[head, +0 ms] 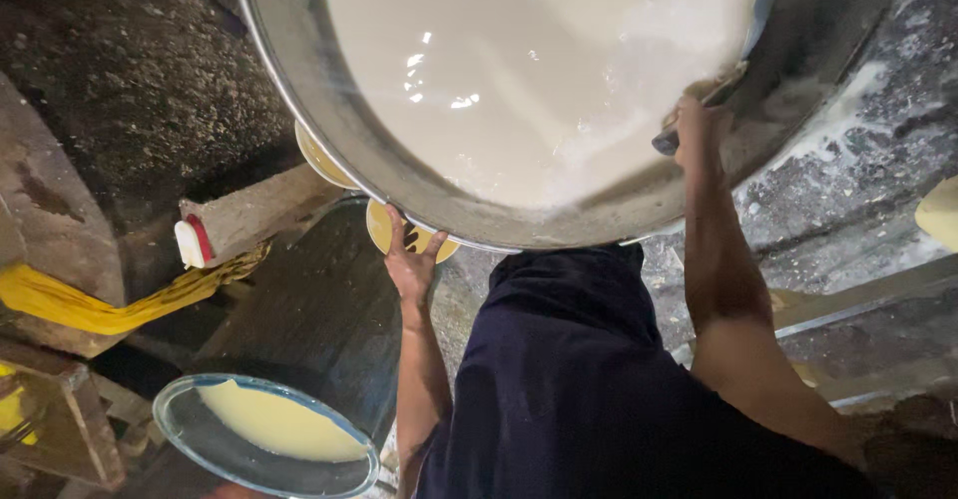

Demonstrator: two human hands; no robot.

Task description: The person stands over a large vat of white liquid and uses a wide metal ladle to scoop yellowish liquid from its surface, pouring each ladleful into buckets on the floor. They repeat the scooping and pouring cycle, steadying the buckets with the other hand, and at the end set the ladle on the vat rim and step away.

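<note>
Dim light, wet stone floor (858,170), wooden beam (261,212)

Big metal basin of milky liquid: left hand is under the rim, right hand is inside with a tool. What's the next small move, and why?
Probably a short, slow pull of the tool along the inner wall with the right hand, while the left hand steadies the basin. The pale liquid sits high and froths near the tool, so a quick stroke could slop it over the rim.
</note>
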